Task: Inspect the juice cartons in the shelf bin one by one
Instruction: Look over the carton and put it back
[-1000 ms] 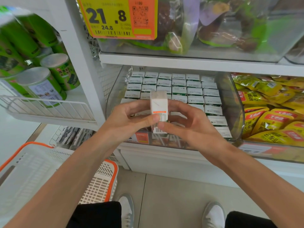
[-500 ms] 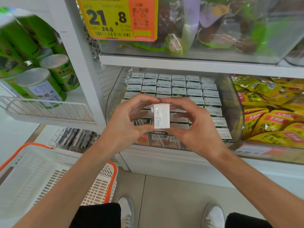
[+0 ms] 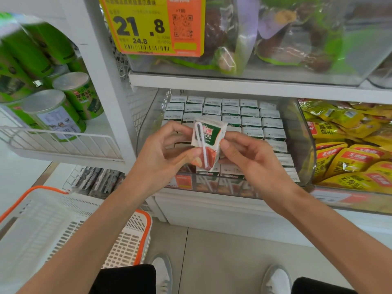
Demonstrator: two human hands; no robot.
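the juice carton (image 3: 209, 143) is held in the air in front of the clear shelf bin (image 3: 297, 132), above the bin's near rows. the left hand (image 3: 163, 153) pinches its left edge between thumb and fingers, and the right hand (image 3: 248, 158) grips its right edge, with the thumb in front and the fingers behind. both hands are grasping it; neither is loose.

the main risk, as i judge it, is a slip. the hold is at the edges only, so turning the carton to another face could let it drop onto the packed cartons (image 3: 250, 122) below, or past the bin's front to the floor. a thumb dragged across the front could also peel off the wrapped straw (image 3: 201, 145). squeezing hard could dent the thin walls.

the carton's long axis is roughly upright and tilted a little. the green-labelled end points up and away toward the far shelf, and the end with the fruit picture points down and near. the face with the straw is turned toward the person.
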